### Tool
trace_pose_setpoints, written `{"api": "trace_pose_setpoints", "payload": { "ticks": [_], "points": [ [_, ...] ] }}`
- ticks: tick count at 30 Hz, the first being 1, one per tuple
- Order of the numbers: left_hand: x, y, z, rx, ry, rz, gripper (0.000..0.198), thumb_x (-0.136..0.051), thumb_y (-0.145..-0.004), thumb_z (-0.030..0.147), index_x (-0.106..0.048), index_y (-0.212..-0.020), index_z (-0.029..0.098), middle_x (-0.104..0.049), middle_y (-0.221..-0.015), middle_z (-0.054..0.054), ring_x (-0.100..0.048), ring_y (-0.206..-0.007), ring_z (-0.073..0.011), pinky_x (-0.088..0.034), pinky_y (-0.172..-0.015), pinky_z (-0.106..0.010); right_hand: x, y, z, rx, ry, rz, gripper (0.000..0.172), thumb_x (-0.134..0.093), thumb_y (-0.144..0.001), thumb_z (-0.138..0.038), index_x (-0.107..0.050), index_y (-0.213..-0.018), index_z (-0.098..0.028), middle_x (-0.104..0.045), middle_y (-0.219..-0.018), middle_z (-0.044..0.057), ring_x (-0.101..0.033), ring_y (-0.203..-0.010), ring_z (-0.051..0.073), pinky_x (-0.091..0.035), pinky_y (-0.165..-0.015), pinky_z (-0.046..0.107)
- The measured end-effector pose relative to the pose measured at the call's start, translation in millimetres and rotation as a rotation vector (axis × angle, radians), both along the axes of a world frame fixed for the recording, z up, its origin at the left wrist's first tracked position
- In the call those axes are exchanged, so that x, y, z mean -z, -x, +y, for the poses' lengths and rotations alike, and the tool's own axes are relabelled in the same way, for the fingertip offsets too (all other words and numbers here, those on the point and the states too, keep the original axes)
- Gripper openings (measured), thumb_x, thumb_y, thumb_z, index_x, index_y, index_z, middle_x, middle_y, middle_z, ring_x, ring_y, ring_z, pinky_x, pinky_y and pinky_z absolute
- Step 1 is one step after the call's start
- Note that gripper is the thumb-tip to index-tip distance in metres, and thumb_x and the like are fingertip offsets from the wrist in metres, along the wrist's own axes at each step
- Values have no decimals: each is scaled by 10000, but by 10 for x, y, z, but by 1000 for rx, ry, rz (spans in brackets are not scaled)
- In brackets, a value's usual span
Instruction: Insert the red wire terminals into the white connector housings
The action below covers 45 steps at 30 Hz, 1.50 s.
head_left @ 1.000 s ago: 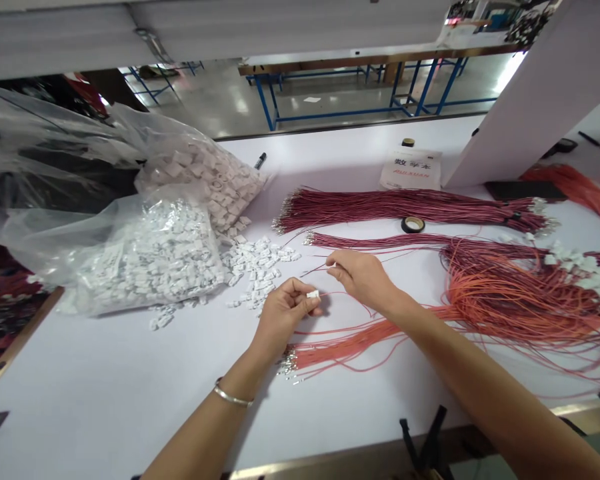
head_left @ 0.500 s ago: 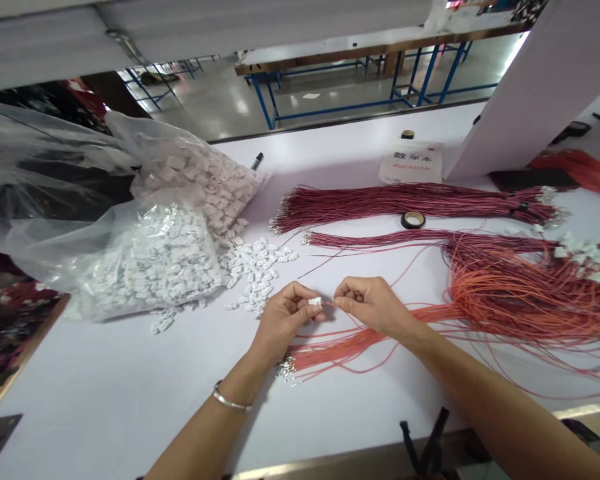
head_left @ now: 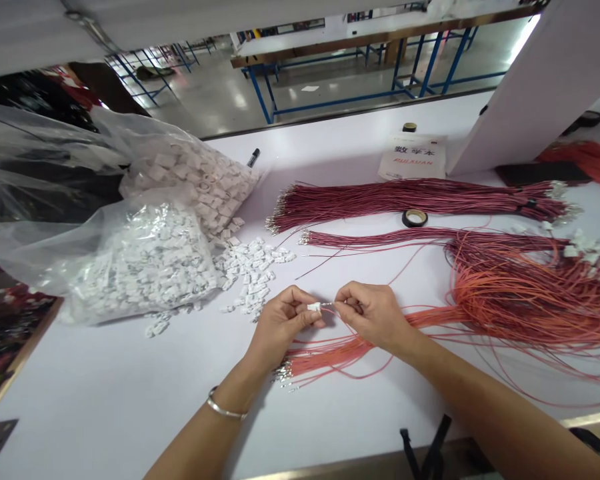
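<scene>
My left hand (head_left: 286, 322) pinches a small white connector housing (head_left: 314, 307) between thumb and fingers. Facing it from the right, my right hand (head_left: 369, 312) is closed on a thin wire whose metal terminal (head_left: 327, 304) points at the housing's open side. Whether the terminal tip has entered the housing is too small to tell. A reddish wire also runs from the housing toward my right hand. Under and beside both hands lies a bundle of orange-red wires (head_left: 325, 360), its metal terminals at the left end.
Loose white housings (head_left: 253, 270) lie left of my hands, beside a plastic bag of housings (head_left: 145, 267) and a second bag (head_left: 195, 177). Dark red wire bundles (head_left: 400, 200), a black tape roll (head_left: 415, 218) and a booklet (head_left: 414, 157) lie behind. Tangled wires (head_left: 510, 293) spread right.
My right hand has turned slightly, and the metal terminal now shows plainly between the two hands. The housing stays in my left hand. The whole view has shifted a little.
</scene>
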<state>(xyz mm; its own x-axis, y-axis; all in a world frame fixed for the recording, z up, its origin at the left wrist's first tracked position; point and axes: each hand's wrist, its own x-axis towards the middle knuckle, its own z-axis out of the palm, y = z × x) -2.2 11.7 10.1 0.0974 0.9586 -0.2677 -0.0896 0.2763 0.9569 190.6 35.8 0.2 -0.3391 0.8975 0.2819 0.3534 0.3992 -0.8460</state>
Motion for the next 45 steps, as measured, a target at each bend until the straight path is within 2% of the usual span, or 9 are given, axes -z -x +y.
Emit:
{"api": "trace_pose_setpoints", "payload": {
  "ticks": [7, 14, 21, 31, 42, 45],
  "points": [
    [-32, -12, -4, 7, -2, -12, 271, -848, -698, 294, -623, -780, 167, -722, -596, -7, -643, -569, -130, -474, -606, -250, 23, 2, -12, 1, -81, -6, 144, -585, -852, -258, -606, -732, -182, -506, -503, -71, -393, -436, 56, -306, -479, 178],
    [-15, -11, -7, 25, 21, -1, 259, -845, -703, 291, -631, -773, 164, -735, -623, -6, -676, -582, -129, -492, -597, -233, 57, 3, -16, 0, -233, -60, 140, -576, -860, -238, -603, -731, -188, -499, -491, -76, -373, -423, 57, -283, -475, 190],
    [-43, -14, -16, 26, 56, -14, 278, -857, -680, 286, -626, -760, 154, -731, -588, -12, -684, -567, -135, -509, -590, -229, 131, 17, -16, -38, -213, -67, 119, -568, -849, -214, -594, -736, -188, -489, -488, -83, -357, -416, 57, -268, -472, 195],
    [-12, -10, -15, 54, 78, 4, 295, -858, -673, 295, -614, -762, 156, -720, -580, -18, -697, -561, -168, -520, -582, -258, 80, -1, -3, -95, -46, -84, 129, -549, -850, -239, -586, -734, -194, -490, -482, -80, -354, -424, 65, -280, -477, 198],
    [0, -35, -14, 73, 87, -32, 299, -854, -685, 298, -609, -779, 156, -733, -606, -13, -712, -589, -157, -522, -591, -236, 124, 19, -15, -108, -65, -85, 119, -552, -850, -213, -602, -746, -183, -519, -493, -74, -380, -430, 60, -289, -492, 190],
    [16, -40, -18, 85, 87, -26, 305, -856, -682, 308, -610, -776, 154, -731, -609, -16, -711, -588, -159, -518, -587, -237, 116, 27, -19, -134, -69, -99, 117, -537, -861, -208, -595, -761, -184, -540, -513, -65, -425, -453, 68, -307, -509, 190]
  ]
}}
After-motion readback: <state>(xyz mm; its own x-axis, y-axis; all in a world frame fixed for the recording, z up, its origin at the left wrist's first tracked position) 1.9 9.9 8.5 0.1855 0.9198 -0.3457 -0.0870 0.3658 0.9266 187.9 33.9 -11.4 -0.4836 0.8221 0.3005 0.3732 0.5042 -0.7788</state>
